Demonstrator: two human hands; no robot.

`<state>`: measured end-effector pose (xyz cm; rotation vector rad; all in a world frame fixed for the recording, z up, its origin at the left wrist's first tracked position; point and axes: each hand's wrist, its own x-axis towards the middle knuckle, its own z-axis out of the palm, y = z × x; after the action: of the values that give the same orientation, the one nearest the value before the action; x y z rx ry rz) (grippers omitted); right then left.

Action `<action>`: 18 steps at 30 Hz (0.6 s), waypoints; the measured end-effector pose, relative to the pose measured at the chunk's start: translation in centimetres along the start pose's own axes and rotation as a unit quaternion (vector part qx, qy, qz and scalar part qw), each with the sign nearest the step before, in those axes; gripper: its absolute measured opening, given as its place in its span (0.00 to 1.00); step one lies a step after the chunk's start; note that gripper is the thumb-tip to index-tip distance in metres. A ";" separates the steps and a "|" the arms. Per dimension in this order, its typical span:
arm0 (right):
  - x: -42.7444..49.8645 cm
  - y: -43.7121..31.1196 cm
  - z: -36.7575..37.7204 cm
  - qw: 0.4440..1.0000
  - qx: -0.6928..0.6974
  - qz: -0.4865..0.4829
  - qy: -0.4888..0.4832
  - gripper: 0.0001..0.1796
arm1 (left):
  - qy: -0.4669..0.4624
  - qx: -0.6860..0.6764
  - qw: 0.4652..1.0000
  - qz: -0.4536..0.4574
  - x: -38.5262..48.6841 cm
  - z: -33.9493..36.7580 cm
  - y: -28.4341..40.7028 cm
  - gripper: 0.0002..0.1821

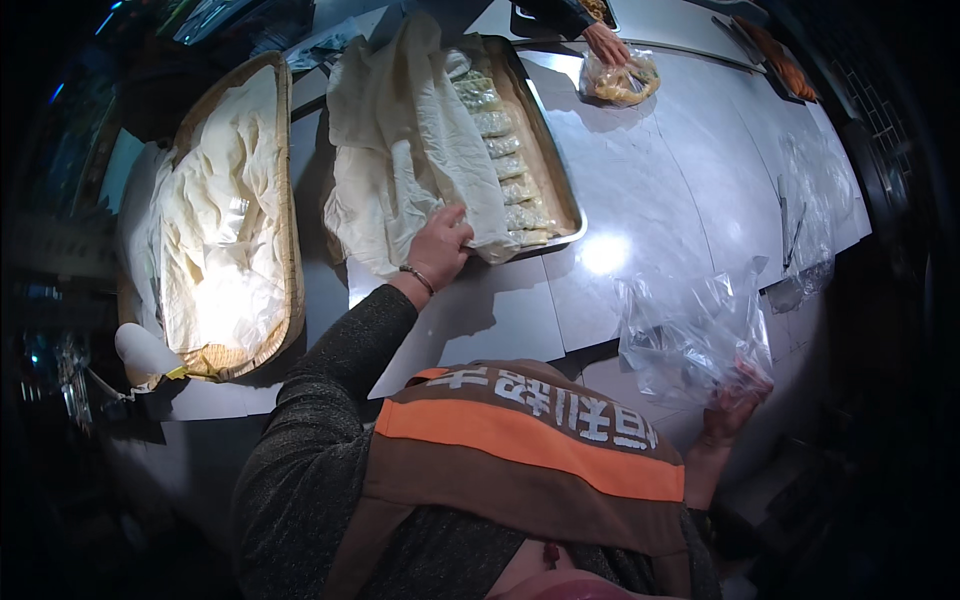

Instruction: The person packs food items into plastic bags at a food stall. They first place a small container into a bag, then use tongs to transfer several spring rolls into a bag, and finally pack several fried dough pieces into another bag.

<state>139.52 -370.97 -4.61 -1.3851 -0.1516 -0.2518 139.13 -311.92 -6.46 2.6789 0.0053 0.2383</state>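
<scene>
My left hand [441,244] is on the near edge of a cream cloth [405,157], its fingers bent against the fabric. The cloth lies over the left part of a metal tray [559,187]. Along the cloth's right edge runs an uncovered row of flat, pale green-flecked food pieces [517,189], which look wrapped in clear film. My right hand [735,409], low at the right, holds a crumpled clear plastic bag [694,337]. The bag partly hides its fingers.
At the left stands a woven basket [289,225] lined with cloth. A co-worker's hand [607,45] touches a bagged food item [621,81] at the table's far side. Tongs [791,232] and plastic bags [821,195] lie at the right edge. A tray of browned food [784,64] is beyond.
</scene>
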 end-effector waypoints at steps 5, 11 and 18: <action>0.2 -1.4 2.2 0.993 -0.018 0.114 -0.011 0.23 | 0.220 -0.154 0.956 -0.119 0.9 -6.7 -11.3 0.10; 0.4 -1.9 5.6 0.971 0.018 0.227 0.075 0.21 | 0.421 0.039 0.808 -0.411 1.2 -30.2 -34.4 0.18; 0.4 -0.3 7.6 0.958 -0.036 0.284 0.004 0.26 | 0.503 0.286 0.807 -0.116 6.4 -30.6 -32.4 0.18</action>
<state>140.10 -363.61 -2.88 -1.4410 0.2661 0.2181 141.41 -269.16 7.54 2.6771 0.8396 1.7714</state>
